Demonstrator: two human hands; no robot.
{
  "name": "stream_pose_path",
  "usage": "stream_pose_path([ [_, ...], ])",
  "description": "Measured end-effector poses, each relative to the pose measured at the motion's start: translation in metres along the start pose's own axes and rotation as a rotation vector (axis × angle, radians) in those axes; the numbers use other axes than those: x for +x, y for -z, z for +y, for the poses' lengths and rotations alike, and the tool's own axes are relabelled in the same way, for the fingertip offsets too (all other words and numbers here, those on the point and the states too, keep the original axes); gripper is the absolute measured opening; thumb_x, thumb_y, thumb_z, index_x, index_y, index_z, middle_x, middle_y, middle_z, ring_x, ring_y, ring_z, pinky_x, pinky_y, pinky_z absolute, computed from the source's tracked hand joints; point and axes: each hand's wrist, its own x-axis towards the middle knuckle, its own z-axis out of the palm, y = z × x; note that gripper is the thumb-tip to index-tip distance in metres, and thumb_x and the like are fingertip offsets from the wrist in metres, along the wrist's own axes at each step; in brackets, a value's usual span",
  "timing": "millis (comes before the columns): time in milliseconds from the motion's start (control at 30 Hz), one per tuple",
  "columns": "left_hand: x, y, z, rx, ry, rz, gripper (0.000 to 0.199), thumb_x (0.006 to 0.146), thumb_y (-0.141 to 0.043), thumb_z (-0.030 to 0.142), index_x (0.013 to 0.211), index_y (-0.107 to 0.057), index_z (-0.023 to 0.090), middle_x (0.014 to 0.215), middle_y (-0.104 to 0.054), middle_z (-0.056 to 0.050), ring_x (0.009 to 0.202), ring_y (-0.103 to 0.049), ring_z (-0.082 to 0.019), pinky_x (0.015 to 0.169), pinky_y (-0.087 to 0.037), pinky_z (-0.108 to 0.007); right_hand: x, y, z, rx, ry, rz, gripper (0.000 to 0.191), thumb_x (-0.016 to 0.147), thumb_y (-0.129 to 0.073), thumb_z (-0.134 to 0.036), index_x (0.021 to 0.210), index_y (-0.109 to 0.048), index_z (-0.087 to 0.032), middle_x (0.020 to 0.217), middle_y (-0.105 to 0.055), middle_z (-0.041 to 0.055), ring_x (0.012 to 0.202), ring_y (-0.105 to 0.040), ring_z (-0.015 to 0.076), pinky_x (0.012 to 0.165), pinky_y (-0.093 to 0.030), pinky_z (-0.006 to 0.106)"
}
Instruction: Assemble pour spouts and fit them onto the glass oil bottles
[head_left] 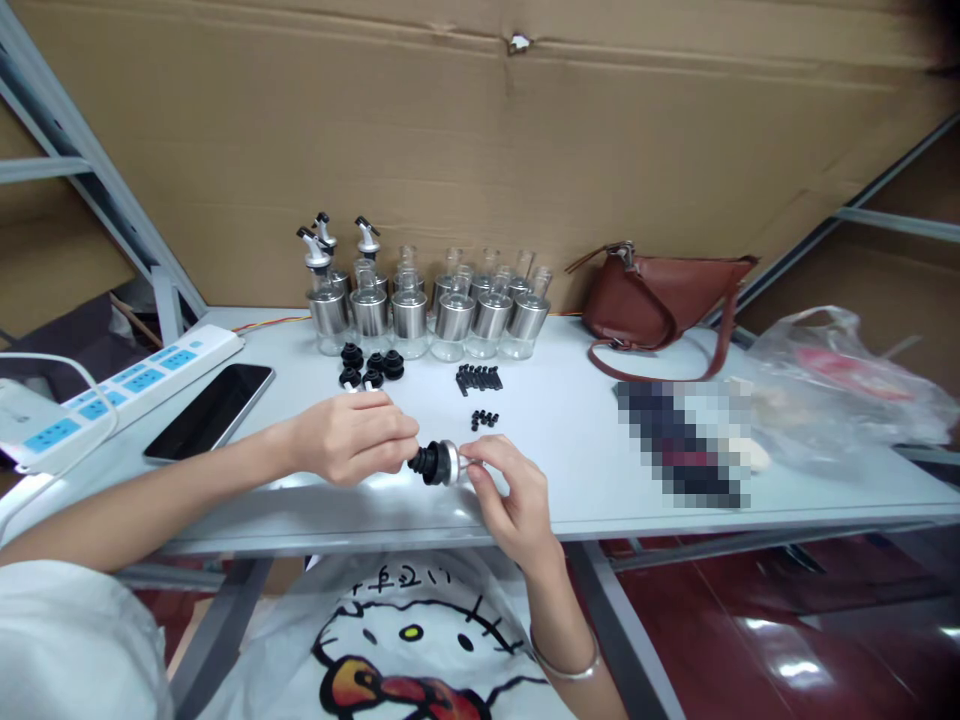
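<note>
Above the table's front edge, both my hands are closed on a bottle pourer (pixel 448 463) with a black ribbed stopper and a silver body. My left hand (pixel 356 438) grips the stopper end; my right hand (pixel 517 495) pinches the thin spout end between thumb and fingers. The pourer lies sideways between them. Just behind my left hand is a cluster of black ribbed stoppers (pixel 393 364), with white pieces partly hidden by that hand. Beyond the right hand are small black levers (pixel 480 378) and tiny black caps (pixel 484 419).
Glass bottles with metal sleeves (pixel 454 318) line the back, several uncapped; three carry pourers (pixel 317 250). A phone (pixel 214 408) and power strip (pixel 142 380) lie left. A brown handbag (pixel 660 300), a pixelated dark item (pixel 679 440) and a plastic bag (pixel 840 380) are right.
</note>
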Motion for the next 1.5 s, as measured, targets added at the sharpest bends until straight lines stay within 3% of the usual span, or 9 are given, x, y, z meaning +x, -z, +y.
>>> stream_pose_path([
  [300,0.003,-0.002,0.008,-0.040,0.176,-0.059,0.011,0.086,-0.046,0.007,0.084,-0.050,0.017,0.069,-0.066,-0.005,0.055,-0.060,-0.012,0.053,-0.051,-0.022,-0.001,0.002,0.002,0.025,0.048,0.036,0.021,0.087,-0.061,-0.008,0.101,-0.066,-0.023,0.094,-0.074,0.0071,0.082,-0.069,0.0189,0.070,-0.054,0.034],
  [567,0.001,-0.003,0.015,-0.142,0.251,0.010,0.022,0.082,-0.050,0.007,0.102,-0.056,0.013,0.081,-0.068,-0.008,0.068,-0.067,-0.014,0.061,-0.056,-0.020,0.000,0.003,0.002,0.019,0.068,0.067,0.020,0.087,-0.062,-0.009,0.100,-0.065,-0.023,0.094,-0.075,0.0070,0.081,-0.070,0.0186,0.069,-0.054,0.034],
  [1000,0.002,-0.005,0.013,-0.264,0.354,-0.045,0.016,0.091,-0.053,0.019,0.107,-0.056,0.016,0.081,-0.070,-0.005,0.070,-0.067,-0.013,0.064,-0.056,-0.022,0.000,0.004,0.002,-0.007,0.118,0.136,0.021,0.086,-0.062,-0.008,0.101,-0.066,-0.022,0.094,-0.075,0.0095,0.078,-0.069,0.0180,0.066,-0.055,0.034],
  [1133,-0.001,-0.007,0.014,-0.367,0.417,-0.056,0.018,0.094,-0.053,0.021,0.111,-0.056,0.016,0.082,-0.071,-0.005,0.069,-0.067,-0.012,0.064,-0.056,-0.021,0.001,0.003,0.000,-0.003,0.077,0.150,0.019,0.087,-0.062,-0.011,0.101,-0.067,-0.024,0.087,-0.076,0.0057,0.074,-0.070,0.0180,0.064,-0.055,0.033],
  [1367,0.000,-0.006,0.018,-0.433,0.400,-0.009,0.021,0.095,-0.050,0.014,0.114,-0.059,0.016,0.096,-0.067,-0.009,0.083,-0.067,-0.013,0.073,-0.057,-0.021,0.000,0.002,-0.003,-0.042,-0.113,0.107,0.013,0.091,-0.055,-0.017,0.097,-0.066,-0.020,0.068,-0.072,0.0014,0.058,-0.064,0.0145,0.060,-0.053,0.029],
  [1500,0.006,-0.007,0.024,-0.529,0.499,0.063,0.018,0.094,-0.052,0.013,0.107,-0.063,0.017,0.093,-0.066,-0.008,0.083,-0.066,-0.013,0.072,-0.056,-0.022,0.002,0.003,-0.003,-0.074,-0.076,0.075,0.015,0.093,-0.052,-0.017,0.097,-0.067,-0.019,0.065,-0.070,0.0010,0.057,-0.062,0.0146,0.058,-0.051,0.028],
])
